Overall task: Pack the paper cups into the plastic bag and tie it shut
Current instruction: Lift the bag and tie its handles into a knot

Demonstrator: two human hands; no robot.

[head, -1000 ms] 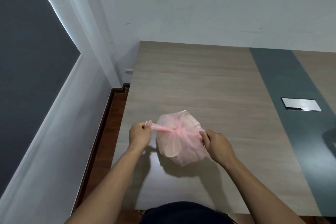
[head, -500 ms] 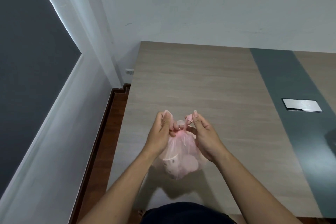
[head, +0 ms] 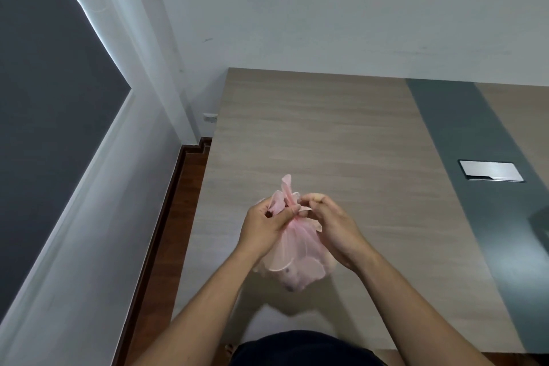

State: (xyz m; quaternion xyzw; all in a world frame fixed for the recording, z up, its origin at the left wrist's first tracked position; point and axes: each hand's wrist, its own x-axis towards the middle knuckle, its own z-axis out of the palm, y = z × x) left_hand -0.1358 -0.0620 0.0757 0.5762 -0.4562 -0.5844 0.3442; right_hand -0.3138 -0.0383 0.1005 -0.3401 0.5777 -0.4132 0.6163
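- We see one pink plastic bag [head: 292, 249], in the lower centre of the frame, held between two hands over the near part of the worktop [head: 326, 134].
- The bag is translucent and bulges with pale rounded shapes, the paper cups [head: 297, 272]; their outlines blur together, so we cannot count them.
- The neck of the bag is gathered into one tight bunch at the top, and two pink tails [head: 285, 187] rise from it, one standing up higher than the other.
- Our left hand [head: 263, 224] is closed around the neck from the left of the frame, fingers pinching the gathered plastic and one tail.
- Our right hand [head: 332, 223] is closed too, its fingertips curled onto the knot area from the right, pinching the plastic there.
- Whether the bag's bottom touches the worktop we cannot tell; a soft shadow lies under it.
- The worktop is pale wood grain with one dark grey-green band [head: 475, 172] running down the right of the frame.
- One silver rectangular plate [head: 491, 171] is set into that band, at mid right, well apart from the bag.
- One strip of reddish-brown floor [head: 169, 232] shows left of the worktop, beside white walls.
- Two bare forearms reach up from the bottom edge.
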